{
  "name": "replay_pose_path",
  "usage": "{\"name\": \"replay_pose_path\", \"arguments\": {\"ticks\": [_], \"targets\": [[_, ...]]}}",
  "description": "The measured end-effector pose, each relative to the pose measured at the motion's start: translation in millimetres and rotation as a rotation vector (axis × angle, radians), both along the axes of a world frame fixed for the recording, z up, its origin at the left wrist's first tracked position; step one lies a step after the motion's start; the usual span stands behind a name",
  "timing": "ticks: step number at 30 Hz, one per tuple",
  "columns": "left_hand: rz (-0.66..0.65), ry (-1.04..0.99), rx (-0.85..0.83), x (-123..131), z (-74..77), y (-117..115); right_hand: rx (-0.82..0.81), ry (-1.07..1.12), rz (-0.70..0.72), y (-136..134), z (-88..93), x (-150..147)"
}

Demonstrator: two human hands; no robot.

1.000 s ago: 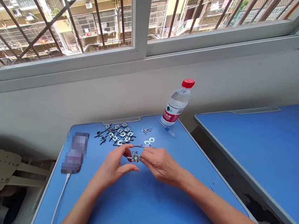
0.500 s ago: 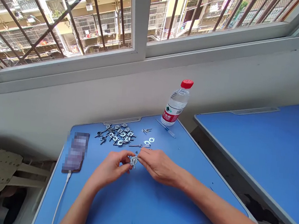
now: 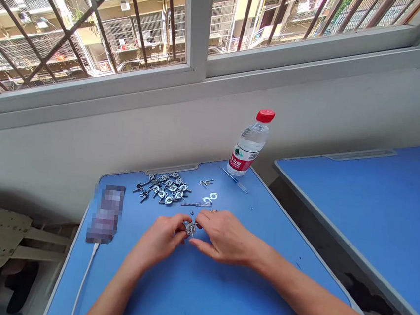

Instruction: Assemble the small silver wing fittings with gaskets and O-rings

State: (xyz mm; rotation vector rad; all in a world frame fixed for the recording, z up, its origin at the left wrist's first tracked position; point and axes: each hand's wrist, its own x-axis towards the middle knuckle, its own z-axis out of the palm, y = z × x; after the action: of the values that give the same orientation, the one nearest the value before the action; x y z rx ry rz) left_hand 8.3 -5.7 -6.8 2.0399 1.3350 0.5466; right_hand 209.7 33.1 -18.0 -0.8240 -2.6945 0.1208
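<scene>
My left hand [image 3: 165, 232] is closed, pinching a small metal valve [image 3: 190, 228] with a flat flange and a short stem that points down towards me. At its right edge, the bent fingers of my right hand [image 3: 223, 235] press on the valve, while the thumb is spread lower, close to the stem's end. The fingers hide part of the valve. Just behind the hands lie a small screwdriver [image 3: 196, 204], two flat oval metal plates [image 3: 213, 196] and a tiny dark part [image 3: 191, 213].
A pile of similar metal valves [image 3: 168, 188] covers the back left of the blue table [image 3: 182, 293]. Small metal pieces [image 3: 206, 182] and a pen-like tool [image 3: 235, 181] lie near the water bottle [image 3: 248, 149]. A phone [image 3: 106, 214] with a white cable [image 3: 85, 279] rests at left.
My right thumb has come away from the fingers and dropped below the valve. The valve has tilted slightly and shifted a little right in my left hand.
</scene>
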Motion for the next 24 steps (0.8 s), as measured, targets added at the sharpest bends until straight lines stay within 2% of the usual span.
{"name": "replay_pose_path", "arguments": {"ticks": [5, 12, 19, 24], "targets": [[-0.036, -0.034, -0.025, -2, -1.0, 2, 0.079, -0.140, -0.018, -4, -1.8, -3], [-0.073, -0.007, -0.059, -5, 10.7, 2, 0.060, -0.172, 0.037, -5, 1.1, 0], [-0.110, 0.060, -0.040, -8, 11.1, 0, -0.206, -0.058, 0.098, -1, 12.8, 5], [-0.139, 0.153, 0.021, -6, 7.0, -3, -0.345, 0.057, 0.141, 4, 12.4, 6]]}}
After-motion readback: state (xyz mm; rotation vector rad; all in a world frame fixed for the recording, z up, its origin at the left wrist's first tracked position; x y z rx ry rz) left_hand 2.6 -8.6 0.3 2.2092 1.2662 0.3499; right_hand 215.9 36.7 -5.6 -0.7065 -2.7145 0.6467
